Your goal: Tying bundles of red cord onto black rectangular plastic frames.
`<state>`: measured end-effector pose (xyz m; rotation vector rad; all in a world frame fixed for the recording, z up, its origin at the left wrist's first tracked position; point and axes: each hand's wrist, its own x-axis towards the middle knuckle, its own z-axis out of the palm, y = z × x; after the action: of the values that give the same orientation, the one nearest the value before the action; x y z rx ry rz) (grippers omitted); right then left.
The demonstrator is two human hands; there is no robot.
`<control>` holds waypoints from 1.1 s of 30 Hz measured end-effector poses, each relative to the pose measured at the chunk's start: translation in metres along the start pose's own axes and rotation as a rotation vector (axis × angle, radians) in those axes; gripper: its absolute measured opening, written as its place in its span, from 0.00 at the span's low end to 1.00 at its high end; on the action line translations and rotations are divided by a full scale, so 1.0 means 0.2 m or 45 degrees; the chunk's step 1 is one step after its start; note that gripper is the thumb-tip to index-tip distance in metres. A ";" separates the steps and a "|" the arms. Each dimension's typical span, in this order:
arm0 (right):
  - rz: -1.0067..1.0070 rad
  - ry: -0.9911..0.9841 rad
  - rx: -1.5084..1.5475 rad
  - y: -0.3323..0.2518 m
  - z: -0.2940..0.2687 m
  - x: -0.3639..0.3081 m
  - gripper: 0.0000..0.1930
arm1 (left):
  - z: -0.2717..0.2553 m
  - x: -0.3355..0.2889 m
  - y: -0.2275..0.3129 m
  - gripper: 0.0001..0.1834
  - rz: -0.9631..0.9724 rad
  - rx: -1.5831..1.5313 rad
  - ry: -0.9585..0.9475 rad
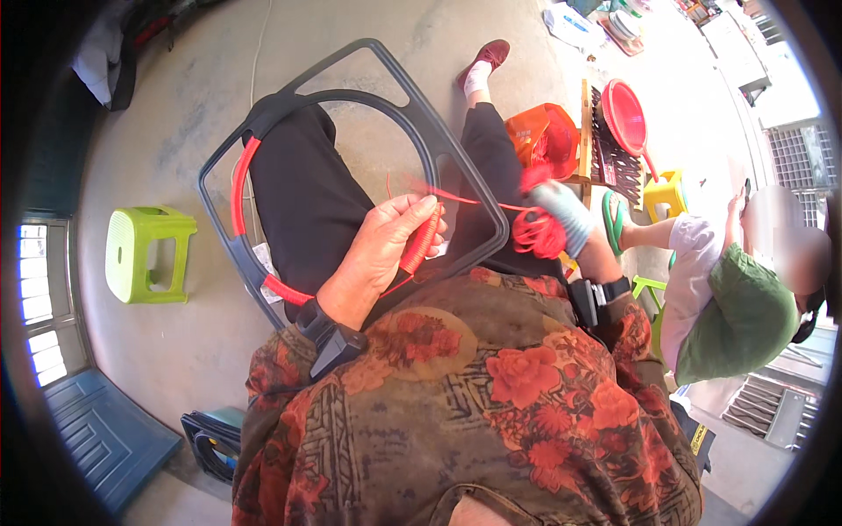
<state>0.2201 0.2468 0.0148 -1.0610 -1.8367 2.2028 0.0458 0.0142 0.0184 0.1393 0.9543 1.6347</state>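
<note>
A dark grey plastic frame [419, 112] with a round inner ring lies tilted across my lap. Red cord is wound closely around parts of the ring, including a wrapped stretch [239, 193] on its left side. My left hand [377, 245] is closed on the ring's near right part, pinching the red coils [423, 244] there between thumb and fingers. My right hand [568, 219], in a pale glove, is closed around a loose bundle of red cord [537, 235]. A taut red strand [456, 200] runs between the two hands; its left end is blurred.
A lime green stool [149, 254] stands to my left. At right are an orange bag [537, 131] with red contents, a red basin [624, 118], a yellow stool [667, 195] and a seated person in a green top [741, 311]. A blue door panel [110, 438] is at lower left.
</note>
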 end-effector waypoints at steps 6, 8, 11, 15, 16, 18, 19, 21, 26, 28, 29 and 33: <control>-0.094 0.497 0.376 0.21 -0.51 -0.04 0.09 | 0.00 0.01 0.01 0.13 -0.051 0.004 0.005; -0.101 0.583 0.257 0.25 -0.56 -0.05 0.09 | 0.01 0.01 0.01 0.13 -0.036 0.001 0.007; 0.056 0.781 0.305 0.26 -0.53 -0.04 0.14 | 0.03 0.00 0.02 0.14 -0.031 -0.064 -0.025; -0.051 0.843 0.140 0.21 -0.42 0.02 0.21 | 0.05 0.00 0.04 0.11 -0.005 0.055 0.012; -0.076 0.711 -0.191 0.17 -0.39 0.04 0.21 | 0.05 0.00 0.04 0.10 -0.009 0.079 0.050; -0.215 0.610 -0.856 0.08 -0.30 0.06 0.19 | 0.06 -0.01 0.04 0.09 -0.006 0.118 0.085; -0.481 0.553 -1.198 0.03 -0.23 0.07 0.17 | 0.07 -0.02 0.04 0.08 -0.006 0.135 0.085; -0.676 0.567 -0.850 -0.07 -0.03 0.12 0.14 | 0.08 -0.02 0.04 0.08 -0.020 0.165 0.058; -0.360 0.228 0.266 -0.24 0.45 0.33 0.12 | 0.12 0.00 0.04 0.10 -0.158 0.061 -0.103; -0.042 -0.002 0.406 -0.23 0.49 0.32 0.13 | 0.14 0.03 0.03 0.10 -0.201 0.043 -0.101; 0.360 -0.132 0.512 -0.22 0.48 0.30 0.13 | 0.15 0.03 0.03 0.10 -0.245 0.021 -0.063; 0.407 -0.435 0.753 -0.22 0.45 0.14 0.15 | 0.14 0.03 0.00 0.10 -0.043 -0.002 -0.180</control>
<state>0.1336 0.1983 0.0446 -0.9363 -0.9990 2.9905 0.0586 0.0340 0.0344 0.2330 0.8431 1.5728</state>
